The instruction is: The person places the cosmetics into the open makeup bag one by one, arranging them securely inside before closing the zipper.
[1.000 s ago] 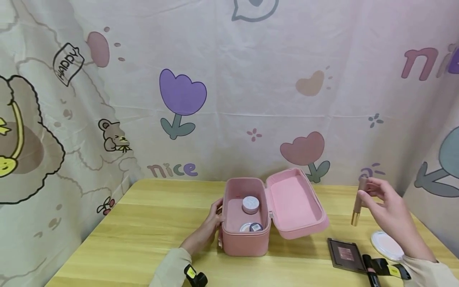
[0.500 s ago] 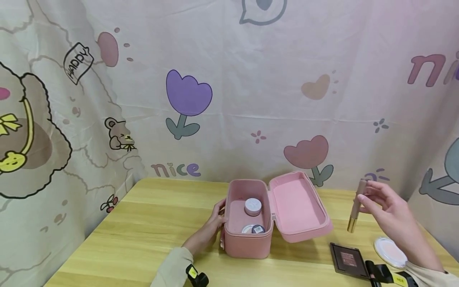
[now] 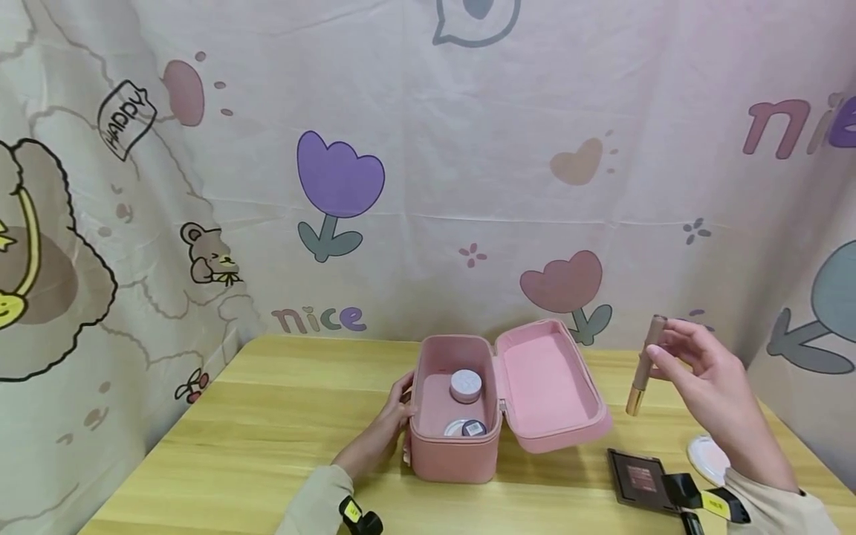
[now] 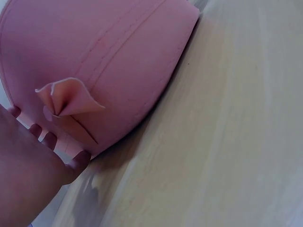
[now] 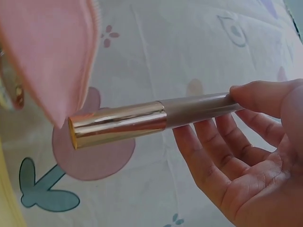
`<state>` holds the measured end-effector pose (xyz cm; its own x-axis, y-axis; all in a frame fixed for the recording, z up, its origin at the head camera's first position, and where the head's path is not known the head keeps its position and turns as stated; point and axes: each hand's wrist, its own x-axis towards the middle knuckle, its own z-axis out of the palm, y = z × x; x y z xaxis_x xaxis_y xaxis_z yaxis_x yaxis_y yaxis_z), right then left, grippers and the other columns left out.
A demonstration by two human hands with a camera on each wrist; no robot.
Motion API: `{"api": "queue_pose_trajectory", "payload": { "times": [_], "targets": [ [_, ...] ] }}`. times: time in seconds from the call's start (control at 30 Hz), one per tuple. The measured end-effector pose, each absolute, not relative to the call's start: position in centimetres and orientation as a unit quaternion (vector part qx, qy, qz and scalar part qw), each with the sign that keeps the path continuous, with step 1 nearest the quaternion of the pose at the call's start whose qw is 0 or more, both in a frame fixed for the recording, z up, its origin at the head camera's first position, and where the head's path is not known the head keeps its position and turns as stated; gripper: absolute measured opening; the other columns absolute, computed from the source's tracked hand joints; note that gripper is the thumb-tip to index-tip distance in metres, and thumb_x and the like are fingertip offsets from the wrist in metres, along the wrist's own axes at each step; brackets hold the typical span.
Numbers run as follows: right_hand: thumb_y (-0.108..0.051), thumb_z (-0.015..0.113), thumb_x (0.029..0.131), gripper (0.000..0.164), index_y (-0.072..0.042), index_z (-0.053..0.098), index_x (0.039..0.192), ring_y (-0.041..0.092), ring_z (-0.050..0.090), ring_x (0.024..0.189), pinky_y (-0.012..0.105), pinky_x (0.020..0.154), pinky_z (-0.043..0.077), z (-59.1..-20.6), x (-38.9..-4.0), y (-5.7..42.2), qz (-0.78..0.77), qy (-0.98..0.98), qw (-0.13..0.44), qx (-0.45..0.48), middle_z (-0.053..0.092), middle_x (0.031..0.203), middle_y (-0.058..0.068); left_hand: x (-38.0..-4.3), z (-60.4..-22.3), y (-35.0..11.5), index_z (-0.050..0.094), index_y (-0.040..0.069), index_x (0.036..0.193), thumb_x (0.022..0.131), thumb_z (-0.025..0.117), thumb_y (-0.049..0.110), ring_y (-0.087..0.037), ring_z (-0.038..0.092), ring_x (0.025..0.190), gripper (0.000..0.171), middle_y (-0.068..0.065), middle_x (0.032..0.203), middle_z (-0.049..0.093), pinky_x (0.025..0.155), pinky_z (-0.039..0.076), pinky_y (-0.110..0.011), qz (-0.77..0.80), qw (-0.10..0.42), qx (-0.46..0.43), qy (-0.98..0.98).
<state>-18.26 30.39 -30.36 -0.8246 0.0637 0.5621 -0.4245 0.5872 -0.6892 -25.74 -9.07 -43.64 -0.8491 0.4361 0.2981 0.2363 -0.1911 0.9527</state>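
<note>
My right hand [image 3: 710,375] pinches a slim cosmetic tube [image 3: 646,362] between thumb and fingers, above the table to the right of the case. In the right wrist view the tube has a taupe body and a shiny gold end [image 5: 118,125] that points away from the palm. My left hand [image 3: 384,429] rests its fingers against the left outer side of a pink makeup case [image 3: 455,462]. The left wrist view shows a pink bow [image 4: 71,97] on that side. Inside the case are a white-lidded jar [image 3: 466,384] and small round containers [image 3: 474,429].
The case's lid [image 3: 551,386] hangs open to the right. A dark makeup palette [image 3: 622,475] lies at the front right, with a black tube [image 3: 692,523] beside it. A round white disc [image 3: 706,457] is partly hidden by my right wrist. A printed cloth [image 3: 428,245] hangs behind the table.
My right hand has carried the cosmetic tube left, closer to the case, and a little higher. The left hand has stayed at the case's side.
</note>
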Motion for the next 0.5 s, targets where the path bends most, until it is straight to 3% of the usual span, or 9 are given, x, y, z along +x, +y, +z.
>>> {"api": "queue_pose_trajectory", "payload": {
  "times": [0.07,0.17,0.33,0.5],
  "targets": [
    [-0.005,0.059,0.095,0.04,-0.002,0.046,0.133,-0.007,0.057,0.094,0.015,0.069,0.052,-30.1,-18.2,30.0,0.457,-0.837,0.282,0.108,0.053,0.107,-0.004,-26.1,-44.0,-9.0,0.008,-0.009,0.147,0.085,0.044,0.015,-0.037,0.025,0.134,0.076,-0.035,0.147,0.007,0.103,0.032,-0.039,0.733,0.055,0.27,0.622],
    [-0.001,0.058,0.094,0.041,-0.005,0.048,0.134,-0.004,0.058,0.095,0.015,0.07,0.052,-29.8,-18.1,29.1,0.471,-0.824,0.293,0.11,0.053,0.108,-0.005,-26.2,-44.2,-9.1,0.009,-0.006,0.148,0.085,0.044,0.016,-0.036,0.025,0.134,0.075,-0.033,0.149,0.007,0.104,0.03,-0.039,0.728,0.06,0.262,0.631],
    [0.001,0.059,0.093,0.042,-0.002,0.049,0.134,-0.002,0.057,0.095,0.016,0.07,0.052,-29.1,-18.0,27.5,0.473,-0.816,0.313,0.111,0.054,0.107,-0.005,-25.5,-43.2,-9.3,0.001,-0.002,0.15,0.088,0.04,0.018,-0.046,0.004,0.14,0.076,-0.028,0.154,-0.002,0.111,0.008,-0.055,0.716,0.099,0.243,0.648],
    [-0.001,0.059,0.094,0.043,0.001,0.047,0.135,-0.003,0.056,0.094,0.015,0.07,0.052,-28.6,-17.6,26.6,0.462,-0.821,0.321,0.101,0.054,0.107,-0.005,-25.0,-42.8,-9.5,-0.001,0.004,0.152,0.091,0.034,0.015,-0.041,-0.002,0.143,0.072,-0.022,0.157,-0.005,0.112,-0.001,-0.056,0.705,0.12,0.232,0.659]
  ]
}}
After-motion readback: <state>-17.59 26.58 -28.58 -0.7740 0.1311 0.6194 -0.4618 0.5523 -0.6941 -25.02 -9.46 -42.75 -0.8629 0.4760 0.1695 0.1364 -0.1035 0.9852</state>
